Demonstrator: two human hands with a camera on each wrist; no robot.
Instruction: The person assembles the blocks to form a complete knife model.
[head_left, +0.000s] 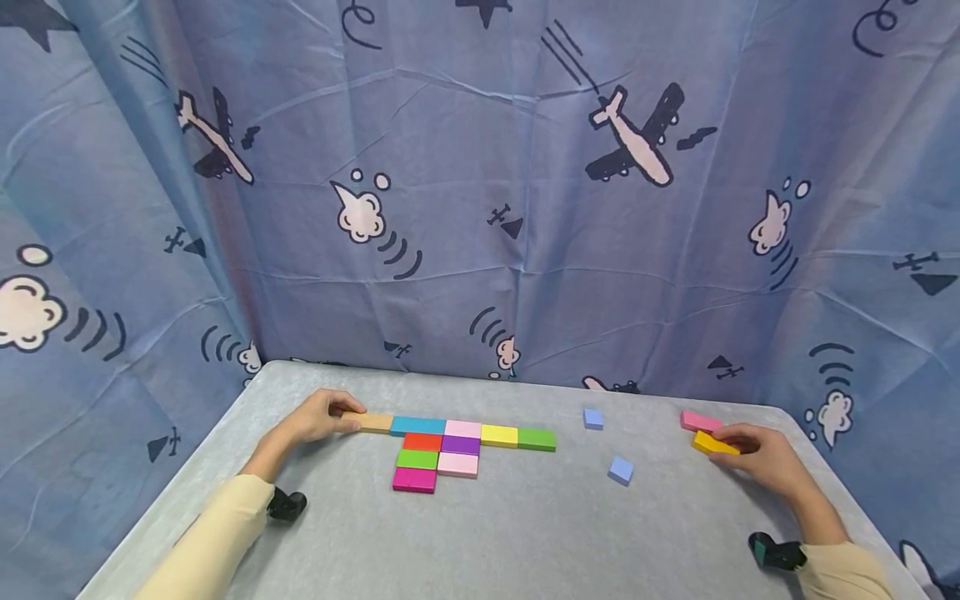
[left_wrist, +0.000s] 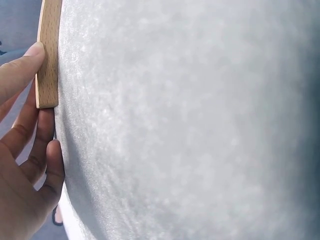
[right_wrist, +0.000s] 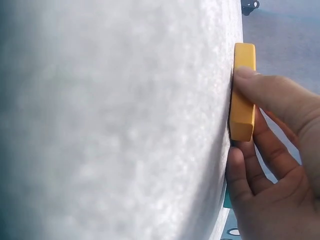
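Fingers of the left hand (head_left: 318,417) pinch the plain wooden block (head_left: 375,422) at the left end of the coloured block row (head_left: 472,433) on the grey bench (head_left: 510,533). Far right, the right hand (head_left: 765,458) grips a yellow block (head_left: 712,443), thumb on top, just beside a pink block (head_left: 699,422); two light blue blocks (head_left: 619,470) lie between.

Even, bright, soft light; faint shadows; head view edges bowed; wrist views' near cloth blurred.
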